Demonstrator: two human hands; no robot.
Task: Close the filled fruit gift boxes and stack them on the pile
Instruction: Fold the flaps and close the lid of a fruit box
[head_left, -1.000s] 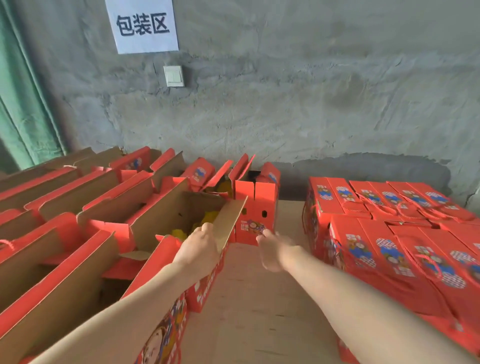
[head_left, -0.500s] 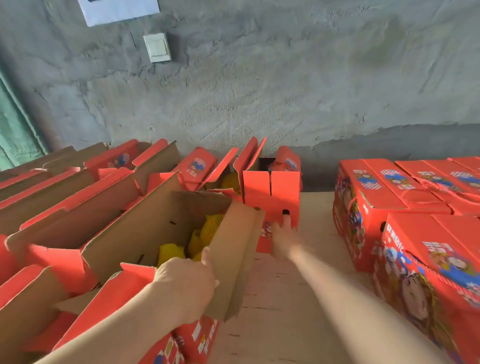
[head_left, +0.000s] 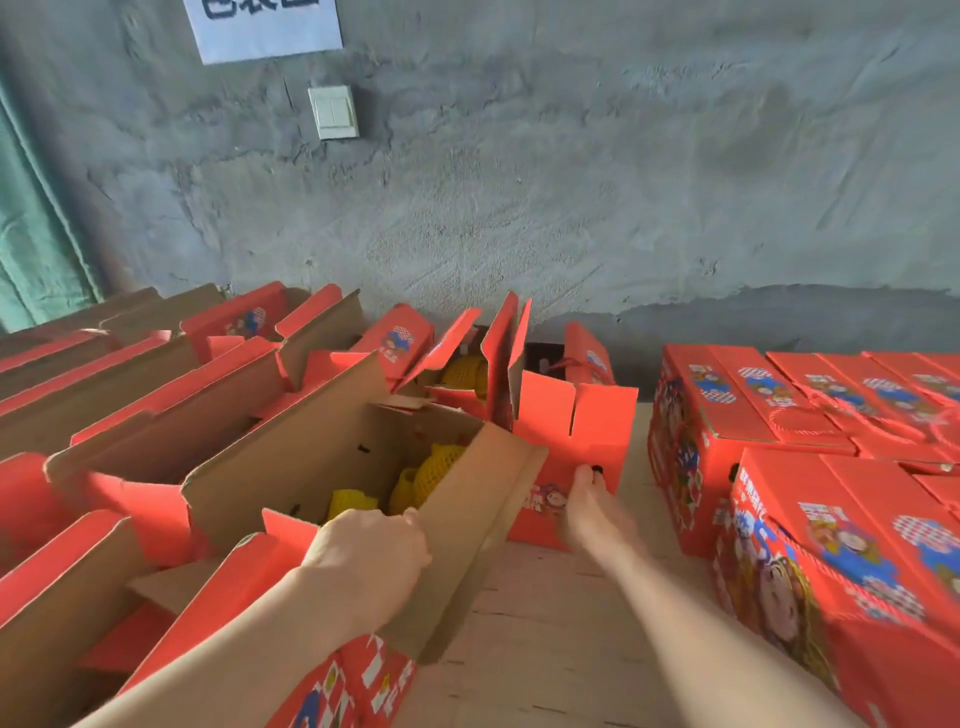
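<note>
Both hands work apart: left hand (head_left: 370, 552) grips the near box (head_left: 291, 483) by its rim; right hand (head_left: 588, 501) touches the far box (head_left: 571, 431) at its hole (head_left: 598, 469), grip unclear.

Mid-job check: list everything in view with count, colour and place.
open boxes: many, red with brown insides, left and centre rows
closed boxes: several, red, stacked at right
fruit: several, yellow, netted, inside open boxes
sign: one, white, wall top
switch: one, white, below sign
curtain: one, green, far left
wall: grey, behind
wooden surface: one, pale, bottom centre
left hand: grips nearest open box's edge
right hand: at a far open box's end hole; grip unclear
</note>
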